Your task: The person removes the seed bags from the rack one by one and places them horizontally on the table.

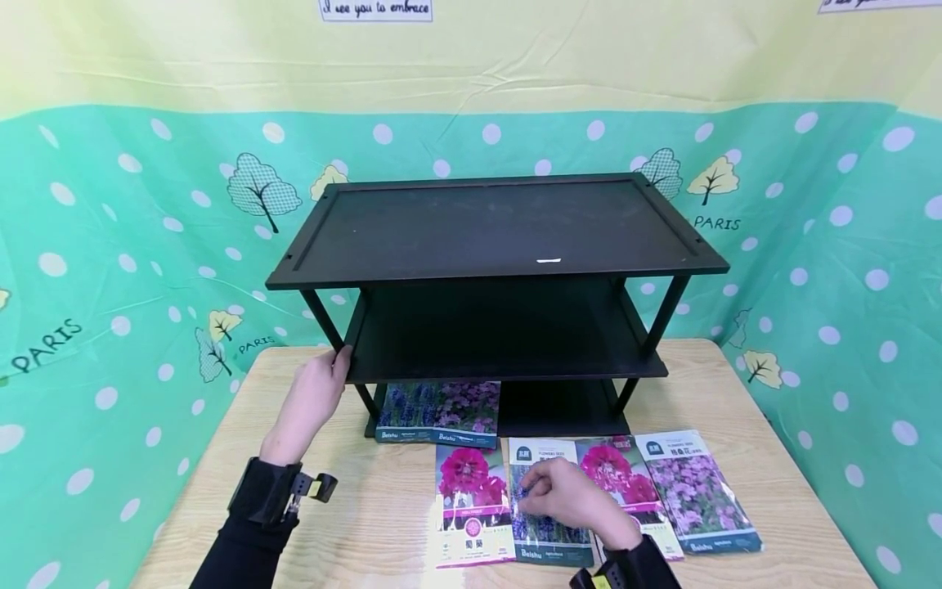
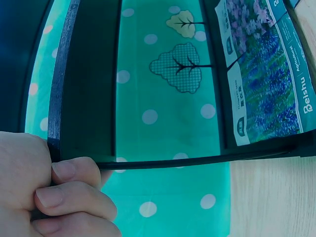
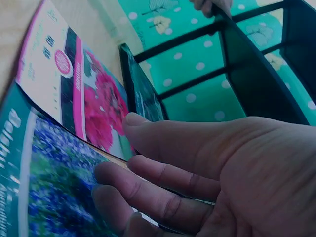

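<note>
A black three-tier shelf rack (image 1: 486, 229) stands on the table. My left hand (image 1: 312, 397) grips it at the left front corner of the middle tier; in the left wrist view its fingers (image 2: 74, 197) curl round the black frame. Over a seed packet with blue flowers (image 1: 545, 541) hovers my right hand (image 1: 562, 495), fingers loosely bent, nothing between thumb and fingertips. Beside that packet lie a pink-flower packet (image 1: 471, 474) on its left, another pink one (image 1: 611, 466) on its right, and a purple-flower packet (image 1: 695, 491) furthest right.
On the left of the bottom tier lie a blue-flower packet (image 1: 405, 409) and a purple-flower packet (image 1: 467, 409) side by side. A small white strip (image 1: 549, 260) shows on the top tier. Green dotted cloth (image 1: 147, 245) hangs behind and at both sides of the wooden table (image 1: 353, 507).
</note>
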`<state>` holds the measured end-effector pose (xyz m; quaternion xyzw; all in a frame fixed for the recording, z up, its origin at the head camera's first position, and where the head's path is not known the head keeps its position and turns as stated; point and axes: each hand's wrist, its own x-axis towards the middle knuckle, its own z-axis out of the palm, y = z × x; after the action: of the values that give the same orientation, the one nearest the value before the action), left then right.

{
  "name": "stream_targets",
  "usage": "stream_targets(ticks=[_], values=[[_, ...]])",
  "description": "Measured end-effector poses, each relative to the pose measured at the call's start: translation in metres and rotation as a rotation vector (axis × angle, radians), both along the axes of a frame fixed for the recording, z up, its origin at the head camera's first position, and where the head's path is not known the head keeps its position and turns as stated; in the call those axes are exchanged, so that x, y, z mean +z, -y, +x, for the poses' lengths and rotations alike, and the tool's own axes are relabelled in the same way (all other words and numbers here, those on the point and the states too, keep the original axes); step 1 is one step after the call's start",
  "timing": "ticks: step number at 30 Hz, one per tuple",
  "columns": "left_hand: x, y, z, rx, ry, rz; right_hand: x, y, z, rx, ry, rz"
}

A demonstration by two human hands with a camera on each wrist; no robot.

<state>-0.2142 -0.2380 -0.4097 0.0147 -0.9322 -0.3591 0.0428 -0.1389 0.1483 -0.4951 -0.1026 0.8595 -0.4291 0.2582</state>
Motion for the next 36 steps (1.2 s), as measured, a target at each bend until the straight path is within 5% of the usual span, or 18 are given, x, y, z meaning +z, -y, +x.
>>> stream_targets(ticks=[13, 23, 36], values=[[-0.002, 0.001, 0.0, -0.001, 0.004, 0.005, -0.006, 0.013, -0.016, -0.215, -0.073, 0.063], [-0.002, -0.002, -0.001, -0.009, -0.007, 0.001, -0.019, 0.023, -0.022, -0.242, -0.165, 0.115], [-0.001, 0.001, 0.0, -0.006, -0.017, 0.003, -0.018, 0.033, -0.034, -0.274, -0.14, 0.121]])
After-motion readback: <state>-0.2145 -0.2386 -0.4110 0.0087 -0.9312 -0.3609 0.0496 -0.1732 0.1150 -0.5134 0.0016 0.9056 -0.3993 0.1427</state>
